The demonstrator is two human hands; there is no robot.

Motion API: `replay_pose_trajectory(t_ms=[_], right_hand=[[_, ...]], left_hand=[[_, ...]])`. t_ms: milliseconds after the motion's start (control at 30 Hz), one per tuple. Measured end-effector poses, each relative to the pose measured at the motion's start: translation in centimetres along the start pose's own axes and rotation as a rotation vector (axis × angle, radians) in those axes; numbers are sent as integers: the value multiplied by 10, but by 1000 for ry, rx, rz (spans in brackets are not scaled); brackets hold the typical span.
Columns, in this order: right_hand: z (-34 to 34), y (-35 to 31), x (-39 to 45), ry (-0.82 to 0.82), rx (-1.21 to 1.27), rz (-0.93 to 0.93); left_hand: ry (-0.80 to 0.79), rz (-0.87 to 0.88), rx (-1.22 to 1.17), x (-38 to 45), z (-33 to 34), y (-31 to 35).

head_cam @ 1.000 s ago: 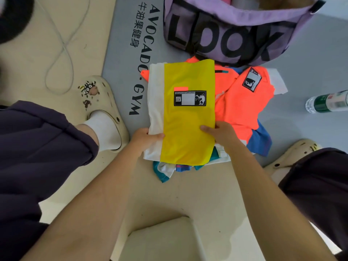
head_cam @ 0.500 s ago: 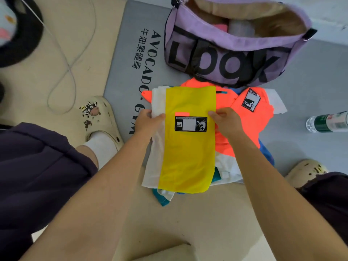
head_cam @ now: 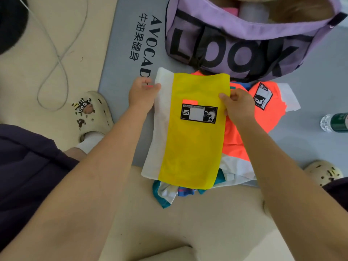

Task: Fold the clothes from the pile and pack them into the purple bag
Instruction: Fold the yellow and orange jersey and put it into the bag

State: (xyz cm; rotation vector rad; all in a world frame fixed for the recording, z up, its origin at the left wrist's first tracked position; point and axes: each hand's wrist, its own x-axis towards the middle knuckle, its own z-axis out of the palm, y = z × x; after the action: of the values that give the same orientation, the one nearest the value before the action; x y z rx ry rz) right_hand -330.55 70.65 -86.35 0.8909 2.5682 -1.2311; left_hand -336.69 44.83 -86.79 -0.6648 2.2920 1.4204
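A folded yellow and white shirt (head_cam: 190, 144) with a black patch lies lengthwise over the pile. My left hand (head_cam: 142, 93) pinches its white left edge near the far end. On the opposite yellow edge, my right hand (head_cam: 237, 106) grips at about the same height. Under it sits the pile: an orange shirt (head_cam: 267, 110) on the right, teal and white clothes (head_cam: 169, 193) at the near end. The purple bag (head_cam: 235, 48), printed LOOK, stands open just beyond the pile with pink and pale things inside.
A grey gym mat (head_cam: 124, 44) lies under the bag and pile. Cream clogs stand at the left (head_cam: 94, 113) and right (head_cam: 323, 172). A plastic bottle (head_cam: 335, 122) lies at the right edge. A thin grey cable (head_cam: 56, 53) loops on the beige floor.
Both hands slid along the shirt's side edges from its near end toward its far end, closer to the bag. The view shifted nearer the bag.
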Motion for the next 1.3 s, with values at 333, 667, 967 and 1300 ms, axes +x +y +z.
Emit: replay_pose_trajectory(t_ms=[333, 667, 967, 1300], right_hand=[[29, 37, -109, 47, 13, 171], [5, 56, -121, -13, -48, 194], [16, 38, -104, 90, 6, 144], [18, 36, -93, -72, -18, 212]], left_hand=[[-198, -330, 133, -90, 6, -88], [-420, -479, 195, -101, -14, -95], [-330, -356, -89, -62, 2, -59], [-485, -414, -166, -59, -3, -65]])
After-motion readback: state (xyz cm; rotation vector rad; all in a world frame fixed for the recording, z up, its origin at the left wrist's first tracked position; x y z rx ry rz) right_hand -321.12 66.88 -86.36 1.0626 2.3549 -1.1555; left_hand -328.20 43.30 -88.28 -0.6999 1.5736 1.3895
